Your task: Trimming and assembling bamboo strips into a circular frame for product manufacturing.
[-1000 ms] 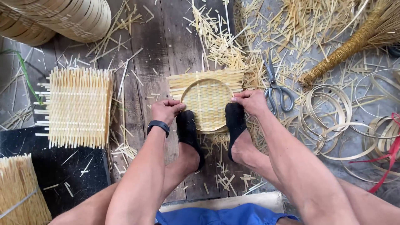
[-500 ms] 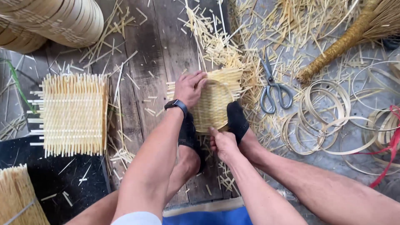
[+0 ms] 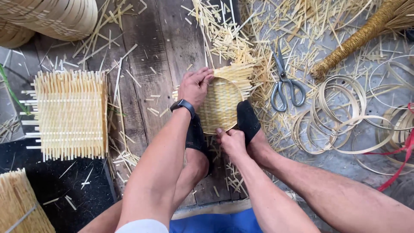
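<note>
A small round woven bamboo basket [image 3: 221,103] with a hoop rim lies on the wooden floor, pinned between two feet in black socks [image 3: 248,121]. My left hand [image 3: 195,86], with a black watch on the wrist, grips the basket's far left rim. My right hand [image 3: 230,140] pinches the near rim between the feet. Loose strip ends stick out of the weave at its far side.
A flat woven bamboo mat [image 3: 71,114] lies to the left. Scissors [image 3: 284,84] rest right of the basket, beside coiled bamboo hoops [image 3: 340,125]. A broom handle [image 3: 366,32] sits at the upper right, big baskets [image 3: 47,17] at the upper left, scraps everywhere.
Both hands held the near side of the flat weave a second ago. The left hand has reached to the far rim, the right dropped to the near rim, and the basket's edges are bent up.
</note>
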